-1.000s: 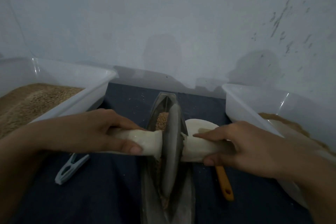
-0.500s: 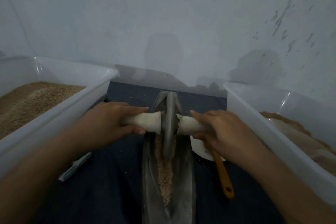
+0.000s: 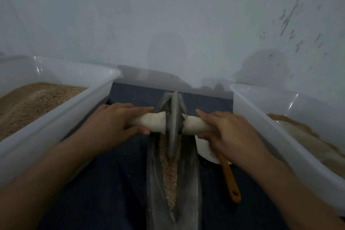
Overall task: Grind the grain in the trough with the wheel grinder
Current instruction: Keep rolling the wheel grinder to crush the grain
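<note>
So over the last second the wheel grinder point(image 3: 174, 125) has rolled from the near part of the trough point(image 3: 190, 179) all the way up to its far tip, next to the wall. That uncovered the strip of grain point(image 3: 170, 175) lying along the bottom of the groove, which the disc was mostly hiding a second ago. My read: this is the far end of one stroke, so the pull back toward the body should come next. The grain looks crushed but gritty, so I'd guess plenty more passes are needed.

Both hands are clamped on the axle handles: left hand point(image 3: 112, 125) wrapped round the left handle point(image 3: 151, 122), right hand point(image 3: 225, 129) curled round the right handle point(image 3: 196, 126).

Materials: the wheel is a thin, dull grey metal disc standing upright on edge. The trough is the same dark metal, boat-shaped, pointed at the far end. The handles are pale and a bit ragged where they meet the disc. The grain is tan and crumbly.

Around it: a translucent plastic bin point(image 3: 56, 117) of brown grain on the left, another plastic bin point(image 3: 280, 136) on the right, a white dish point(image 3: 203, 147), and an orange utensil handle point(image 3: 230, 179) on the dark blue counter point(image 3: 112, 183).
</note>
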The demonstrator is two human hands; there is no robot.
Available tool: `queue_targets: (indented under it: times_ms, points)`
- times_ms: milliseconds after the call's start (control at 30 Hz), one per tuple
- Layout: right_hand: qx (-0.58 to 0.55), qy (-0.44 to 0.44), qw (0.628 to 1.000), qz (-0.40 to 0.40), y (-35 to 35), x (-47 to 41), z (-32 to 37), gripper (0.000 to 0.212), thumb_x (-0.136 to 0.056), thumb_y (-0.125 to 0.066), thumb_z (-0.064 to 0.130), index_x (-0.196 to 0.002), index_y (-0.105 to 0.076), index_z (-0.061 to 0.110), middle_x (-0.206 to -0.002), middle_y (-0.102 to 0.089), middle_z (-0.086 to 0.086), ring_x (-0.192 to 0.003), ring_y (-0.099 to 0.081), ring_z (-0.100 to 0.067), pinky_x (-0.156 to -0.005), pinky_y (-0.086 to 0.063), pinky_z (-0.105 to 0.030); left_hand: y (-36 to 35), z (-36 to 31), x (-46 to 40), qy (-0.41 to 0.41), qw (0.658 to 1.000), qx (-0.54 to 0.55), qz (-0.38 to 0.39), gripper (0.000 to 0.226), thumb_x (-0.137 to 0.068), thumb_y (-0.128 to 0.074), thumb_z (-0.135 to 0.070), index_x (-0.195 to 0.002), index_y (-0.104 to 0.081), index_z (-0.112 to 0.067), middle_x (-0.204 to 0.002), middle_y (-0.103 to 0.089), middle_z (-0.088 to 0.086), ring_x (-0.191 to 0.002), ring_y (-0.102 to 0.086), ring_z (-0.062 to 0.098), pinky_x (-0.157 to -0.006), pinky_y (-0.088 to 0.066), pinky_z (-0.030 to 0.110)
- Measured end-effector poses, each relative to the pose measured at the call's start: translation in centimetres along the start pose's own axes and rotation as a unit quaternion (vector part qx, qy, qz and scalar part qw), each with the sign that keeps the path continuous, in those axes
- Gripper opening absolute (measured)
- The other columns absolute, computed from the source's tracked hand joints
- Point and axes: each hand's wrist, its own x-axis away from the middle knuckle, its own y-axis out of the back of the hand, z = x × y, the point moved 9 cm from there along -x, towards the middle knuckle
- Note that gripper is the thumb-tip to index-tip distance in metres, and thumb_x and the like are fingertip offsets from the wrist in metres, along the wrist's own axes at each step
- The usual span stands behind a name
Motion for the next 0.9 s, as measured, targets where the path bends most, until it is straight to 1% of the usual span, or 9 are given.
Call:
queue_targets:
  times_ms: [67, 167, 267, 367, 467, 533, 667, 800, 900]
  points:
    - [0.01, -0.001, 0.999, -0.032, -0.2, -0.4, -0.1, 0.056, -0.091, -0.051, 0.042, -0.143, -0.031, 0.033, -0.125, -0.056, 0.01, -0.109, -0.047, -0.011, -0.081, -0.023, -0.019, 0.3, -0.2, 0.0, -0.009, 0.996, -0.052, -0.069, 0.066, -0.075, -0.04, -0.065, -0.137, -0.034, -0.045, -0.107, -0.057, -0.012, -0.104, -0.053, 0.015, -0.083, -0.034, 0.029]
    - [0.01, 0.006, 1.0, -0.023, -0.5, -0.3, -0.2, 0.056, -0.091, -0.051, 0.044, -0.142, -0.032, 0.033, -0.121, -0.057, 0.01, -0.106, -0.047, -0.011, -0.08, -0.017, -0.016, 0.5, -0.3, -0.1, -0.03, 0.996, -0.053, -0.072, 0.071, -0.072, -0.035, -0.068, -0.138, -0.035, -0.043, -0.106, -0.059, -0.011, -0.1, -0.055, 0.013, -0.08, -0.034, 0.027]
    - [0.001, 0.025, 0.999, 0.038, -0.1, 0.3, -0.1, 0.057, -0.086, -0.054, 0.05, -0.139, -0.036, 0.038, -0.113, -0.06, 0.011, -0.097, -0.047, -0.005, -0.073, -0.018, -0.013, 0.9, -0.5, 0.1, -0.044, 0.999, 0.026, -0.007, 0.066, -0.067, -0.039, -0.083, -0.127, -0.036, -0.057, -0.096, -0.059, -0.022, -0.091, -0.055, -0.002, -0.072, -0.035, 0.013]
    - [-0.099, 0.035, 0.987, 0.122, 0.8, 1.4, -0.1, 0.052, -0.079, -0.064, 0.05, -0.128, -0.049, 0.044, -0.112, -0.063, 0.015, -0.093, -0.049, 0.006, -0.079, -0.036, -0.007, 1.0, -0.7, 0.9, -0.029, 0.988, 0.117, 0.097, 0.051, -0.056, -0.039, -0.088, -0.105, -0.039, -0.076, -0.096, -0.058, -0.041, -0.092, -0.054, -0.017, -0.073, -0.038, 0.003]
    - [-0.183, 0.042, 0.955, 0.229, 0.8, 2.7, 0.6, 0.036, -0.075, -0.066, 0.056, -0.106, -0.051, 0.066, -0.112, -0.064, 0.022, -0.1, -0.055, 0.006, -0.089, -0.046, -0.024, 0.9, -1.8, 1.7, -0.059, 0.965, 0.181, 0.182, 0.051, -0.06, -0.044, -0.086, -0.11, -0.039, -0.076, -0.098, -0.06, -0.042, -0.088, -0.058, -0.017, -0.072, -0.038, 0.001]
    - [-0.187, 0.037, 0.953, 0.233, 0.8, 2.9, 0.7, 0.035, -0.074, -0.065, 0.058, -0.101, -0.048, 0.071, -0.112, -0.063, 0.023, -0.102, -0.055, 0.006, -0.09, -0.046, -0.026, 0.7, -2.0, 2.0, -0.058, 0.957, 0.191, 0.209, 0.052, -0.061, -0.045, -0.083, -0.112, -0.04, -0.073, -0.098, -0.061, -0.041, -0.088, -0.058, -0.017, -0.072, -0.038, 0.0]
    - [-0.106, -0.008, 0.989, 0.102, 0.6, 1.4, -0.3, 0.056, -0.079, -0.064, 0.05, -0.131, -0.042, 0.049, -0.12, -0.06, 0.014, -0.105, -0.052, -0.002, -0.079, -0.036, -0.008, 0.4, -0.7, 1.0, -0.004, 0.983, 0.134, 0.125, 0.048, -0.062, -0.036, -0.086, -0.107, -0.041, -0.072, -0.103, -0.063, -0.03, -0.095, -0.057, -0.009, -0.082, -0.042, 0.012]
    - [0.008, -0.004, 1.0, -0.007, -0.2, 0.1, -0.1, 0.057, -0.09, -0.052, 0.045, -0.142, -0.031, 0.036, -0.124, -0.056, 0.011, -0.109, -0.049, -0.01, -0.086, -0.028, -0.019, 0.7, -0.9, 0.1, -0.02, 0.997, -0.065, -0.042, 0.071, -0.069, -0.028, -0.074, -0.136, -0.031, -0.049, -0.116, -0.056, -0.013, -0.108, -0.052, 0.013, -0.088, -0.035, 0.029]
    - [-0.009, 0.0, 1.0, -0.008, -0.6, -0.3, -0.4, 0.057, -0.091, -0.051, 0.043, -0.143, -0.03, 0.033, -0.126, -0.055, 0.01, -0.111, -0.047, -0.01, -0.087, -0.026, -0.02, 1.0, -0.9, 0.0, -0.028, 0.996, -0.053, -0.069, 0.07, -0.071, -0.032, -0.065, -0.138, -0.034, -0.043, -0.113, -0.059, -0.01, -0.104, -0.053, 0.014, -0.083, -0.034, 0.028]
